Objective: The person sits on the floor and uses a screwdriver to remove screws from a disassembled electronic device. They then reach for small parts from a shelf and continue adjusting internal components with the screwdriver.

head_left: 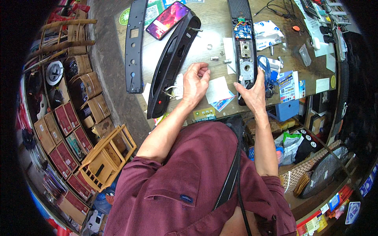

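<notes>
A long black electronic door lock housing (247,55) lies on the table, its inside facing up, with a blue circuit board (243,31) and a metal mechanism (247,67) exposed. Around its near end my right hand (254,92) is closed, thumb at the left edge and fingers along the right side. My left hand (195,82) hovers over the table with curled fingers; what they hold, if anything, is hidden. Just beyond it are small metal parts (214,58) and a bolt (227,61). A second black lock housing (173,63) with a handle shape slants to its left.
A flat black plate with cutouts (134,47) lies at the table's left, beside a phone (167,19). White paper (217,90) sits between my hands. Leaflets (289,84), plastic packets (267,33) and a cable (275,8) are on the right. A wooden chair (108,157) stands left.
</notes>
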`<state>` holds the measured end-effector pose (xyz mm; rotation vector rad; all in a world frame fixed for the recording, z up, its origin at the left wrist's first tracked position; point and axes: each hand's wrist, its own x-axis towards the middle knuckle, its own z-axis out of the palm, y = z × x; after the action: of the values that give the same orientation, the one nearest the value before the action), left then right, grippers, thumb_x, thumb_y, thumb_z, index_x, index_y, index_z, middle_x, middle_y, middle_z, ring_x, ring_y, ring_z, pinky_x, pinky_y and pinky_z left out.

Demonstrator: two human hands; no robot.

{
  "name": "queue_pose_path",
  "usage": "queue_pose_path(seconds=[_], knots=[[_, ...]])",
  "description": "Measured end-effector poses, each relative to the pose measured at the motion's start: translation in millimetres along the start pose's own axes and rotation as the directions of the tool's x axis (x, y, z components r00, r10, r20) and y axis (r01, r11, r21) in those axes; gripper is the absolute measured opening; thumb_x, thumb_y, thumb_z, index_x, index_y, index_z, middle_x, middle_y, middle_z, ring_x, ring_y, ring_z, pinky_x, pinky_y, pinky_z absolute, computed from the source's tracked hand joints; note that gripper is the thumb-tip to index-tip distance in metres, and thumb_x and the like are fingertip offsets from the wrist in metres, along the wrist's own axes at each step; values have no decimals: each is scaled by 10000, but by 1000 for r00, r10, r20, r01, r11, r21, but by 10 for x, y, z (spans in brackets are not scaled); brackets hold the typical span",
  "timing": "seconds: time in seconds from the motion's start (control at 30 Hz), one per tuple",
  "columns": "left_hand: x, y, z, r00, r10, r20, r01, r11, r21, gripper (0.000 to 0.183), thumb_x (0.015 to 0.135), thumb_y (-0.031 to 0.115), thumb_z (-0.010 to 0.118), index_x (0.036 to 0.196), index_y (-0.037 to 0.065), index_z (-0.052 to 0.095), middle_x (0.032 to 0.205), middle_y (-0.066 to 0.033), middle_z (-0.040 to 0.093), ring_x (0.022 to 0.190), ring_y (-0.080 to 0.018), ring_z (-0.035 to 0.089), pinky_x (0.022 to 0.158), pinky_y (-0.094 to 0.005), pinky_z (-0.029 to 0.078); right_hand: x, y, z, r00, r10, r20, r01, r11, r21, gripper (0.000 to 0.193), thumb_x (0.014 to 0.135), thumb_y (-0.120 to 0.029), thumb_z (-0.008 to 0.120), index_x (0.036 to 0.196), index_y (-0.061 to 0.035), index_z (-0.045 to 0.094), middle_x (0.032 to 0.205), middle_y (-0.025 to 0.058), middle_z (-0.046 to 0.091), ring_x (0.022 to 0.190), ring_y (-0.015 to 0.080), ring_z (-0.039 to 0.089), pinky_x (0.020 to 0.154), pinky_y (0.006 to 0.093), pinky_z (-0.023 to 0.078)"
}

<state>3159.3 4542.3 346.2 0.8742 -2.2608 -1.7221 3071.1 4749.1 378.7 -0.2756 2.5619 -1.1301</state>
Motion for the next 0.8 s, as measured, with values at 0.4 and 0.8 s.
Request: queue_pose_path(seconds=[0.4,0.8], knots=[[-141,-57,-18,1000,-14,-8,14,999,36,243,919,58,728,1147,-27,723,971,-75,723,826,-122,655,808,-280,567,-80,-101,108,997,36,-63,-42,995,-95,1044,736,-288,889,1521,90,315,1433,324,481,1332,451,509,1125,484,432],[-280,-34,-13,1000,-22,19,21,1000,2,244,920,57,724,1149,-28,720,993,-68,706,827,-119,638,815,-275,559,-139,-238,145,991,79,-111,-97,982,-165,1058,784,-354,869,1542,85,275,1436,337,447,1316,485,514,1098,519,459]])
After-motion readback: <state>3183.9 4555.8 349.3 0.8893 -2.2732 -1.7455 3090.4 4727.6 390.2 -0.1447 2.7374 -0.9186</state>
